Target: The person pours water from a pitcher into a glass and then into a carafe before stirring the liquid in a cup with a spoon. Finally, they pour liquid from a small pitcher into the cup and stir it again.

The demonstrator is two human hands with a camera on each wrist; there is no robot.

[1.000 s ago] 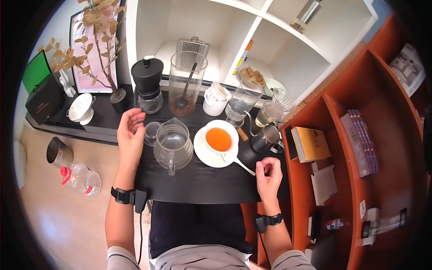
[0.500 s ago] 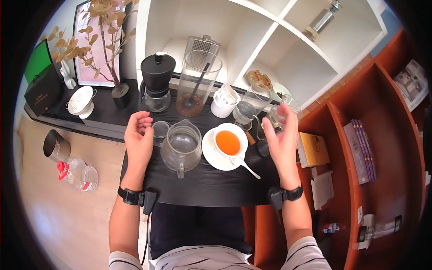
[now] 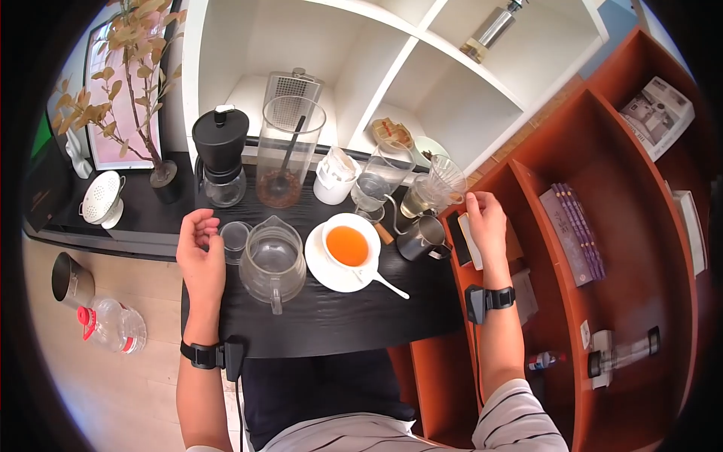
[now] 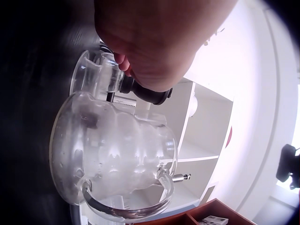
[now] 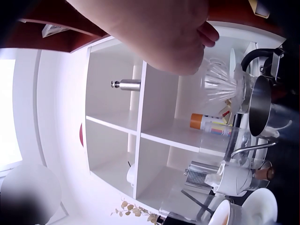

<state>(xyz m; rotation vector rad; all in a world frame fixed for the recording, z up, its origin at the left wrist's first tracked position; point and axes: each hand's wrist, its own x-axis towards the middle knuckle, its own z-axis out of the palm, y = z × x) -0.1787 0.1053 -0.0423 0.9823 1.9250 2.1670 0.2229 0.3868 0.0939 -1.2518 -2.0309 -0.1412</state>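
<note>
My left hand (image 3: 201, 260) hangs loosely curled beside a small glass cup (image 3: 235, 242), holding nothing. Right of that cup stands a ribbed glass server (image 3: 273, 264), its handle towards me; it fills much of the left wrist view. My right hand (image 3: 488, 226) is at the table's right side, fingertips right at the edge of a clear ribbed glass dripper (image 3: 447, 179). In the right wrist view the dripper (image 5: 218, 84) shows just past the curled fingers; whether they pinch it I cannot tell. Below it sits a steel gooseneck pitcher (image 3: 422, 239).
A white cup (image 3: 360, 261) of orange-red tea sits on a saucer (image 3: 325, 275) with a white spoon (image 3: 392, 288). Behind stand a coffee grinder (image 3: 222, 154), a tall glass cylinder (image 3: 290, 147), a white mug (image 3: 336, 177) and another glass (image 3: 380, 181). A red-brown bookshelf (image 3: 527, 181) borders the right.
My right hand has risen from beside the spoon, opened on the way, and come to the glass dripper with fingers drawn together. My left hand stays beside the small glass cup.
</note>
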